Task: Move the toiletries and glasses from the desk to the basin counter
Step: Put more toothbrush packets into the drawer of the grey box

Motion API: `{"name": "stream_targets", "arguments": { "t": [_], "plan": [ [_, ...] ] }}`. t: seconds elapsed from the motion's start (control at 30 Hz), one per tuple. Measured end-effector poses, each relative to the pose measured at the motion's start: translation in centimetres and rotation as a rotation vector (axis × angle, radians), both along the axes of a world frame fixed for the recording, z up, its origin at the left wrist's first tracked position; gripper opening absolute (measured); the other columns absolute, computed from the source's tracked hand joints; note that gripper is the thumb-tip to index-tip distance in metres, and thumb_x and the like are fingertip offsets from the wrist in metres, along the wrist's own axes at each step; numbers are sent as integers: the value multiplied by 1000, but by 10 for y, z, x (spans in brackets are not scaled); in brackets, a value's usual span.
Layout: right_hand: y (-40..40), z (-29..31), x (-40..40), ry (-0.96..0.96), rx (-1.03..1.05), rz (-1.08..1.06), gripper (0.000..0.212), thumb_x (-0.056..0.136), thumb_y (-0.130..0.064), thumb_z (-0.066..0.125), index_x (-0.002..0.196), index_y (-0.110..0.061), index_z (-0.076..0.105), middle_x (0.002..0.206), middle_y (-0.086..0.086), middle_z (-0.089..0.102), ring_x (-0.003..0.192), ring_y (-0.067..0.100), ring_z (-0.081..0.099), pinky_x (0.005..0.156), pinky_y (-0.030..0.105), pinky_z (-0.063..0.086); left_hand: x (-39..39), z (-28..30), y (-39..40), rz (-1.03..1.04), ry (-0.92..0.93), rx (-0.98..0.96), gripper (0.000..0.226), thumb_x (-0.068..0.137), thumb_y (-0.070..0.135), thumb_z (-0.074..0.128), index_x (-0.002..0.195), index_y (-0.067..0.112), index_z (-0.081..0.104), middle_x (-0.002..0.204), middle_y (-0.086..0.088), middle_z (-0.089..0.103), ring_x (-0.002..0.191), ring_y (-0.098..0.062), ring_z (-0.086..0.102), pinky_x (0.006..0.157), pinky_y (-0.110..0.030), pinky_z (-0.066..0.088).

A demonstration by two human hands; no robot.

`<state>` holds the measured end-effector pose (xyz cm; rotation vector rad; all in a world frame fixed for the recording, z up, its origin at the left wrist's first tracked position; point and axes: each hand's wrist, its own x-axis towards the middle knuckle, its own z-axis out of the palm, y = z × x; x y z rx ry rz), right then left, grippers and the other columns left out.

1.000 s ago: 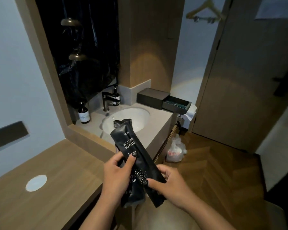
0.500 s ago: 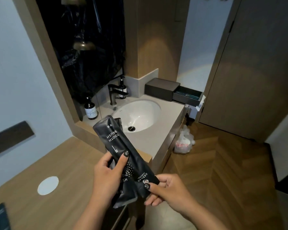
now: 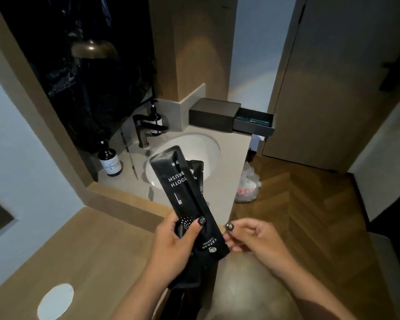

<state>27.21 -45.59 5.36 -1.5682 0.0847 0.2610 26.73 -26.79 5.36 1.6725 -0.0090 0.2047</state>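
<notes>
Toothbrush packets [image 3: 183,195] over basin counter [image 3: 236,144]

Second packet [image 3: 198,174] mostly hidden behind first

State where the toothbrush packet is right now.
In the head view the toothbrush packet sits centre frame, held up in the left hand over the counter's near edge, its top end in front of the basin.

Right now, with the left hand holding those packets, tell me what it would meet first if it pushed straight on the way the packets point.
Probably the white basin. The left hand grips the toothbrush packets, whose far ends already hang over it. The faucet stands behind; depth is unclear.
</notes>
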Motion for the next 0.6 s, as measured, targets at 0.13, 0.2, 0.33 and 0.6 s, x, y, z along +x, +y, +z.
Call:
{"name": "stream_targets", "arguments": {
  "t": [0.13, 0.2, 0.33, 0.6],
  "plan": [
    [-23, 30, 49, -72, 35, -217, 17, 93, -17, 57, 100, -6, 67, 89, 9, 74, 73, 16, 70, 62, 22, 57, 19, -1, -23, -236, -1, 2, 21, 83, 0, 68, 94, 19, 70, 90, 9, 74, 84, -1, 67, 74, -14, 50],
    [-30, 39, 72, -47, 98, -206, 20, 94, -21, 57, 105, -6, 66, 91, 7, 73, 77, 15, 69, 60, 23, 57, 32, -2, -42, -337, 25, -28, 22, 82, -6, 66, 92, 14, 69, 89, 8, 75, 82, 0, 67, 74, -13, 49],
    [-53, 37, 109, -44, 236, -310, 20, 88, -13, 63, 108, -9, 66, 108, 16, 70, 101, 30, 66, 90, 42, 51, 66, -5, -82, -482, 69, -46, 15, 81, 4, 72, 95, 9, 71, 91, 0, 76, 85, -5, 69, 73, -16, 50],
    [-170, 43, 175, -147, 98, -548, 22, 84, 3, 64, 83, -18, 74, 91, 4, 74, 94, 24, 69, 85, 40, 57, 146, 3, -178, -595, 167, 31, 28, 71, 37, 73, 95, 21, 74, 97, -2, 74, 92, -14, 68, 77, -21, 52]
  ]
}}
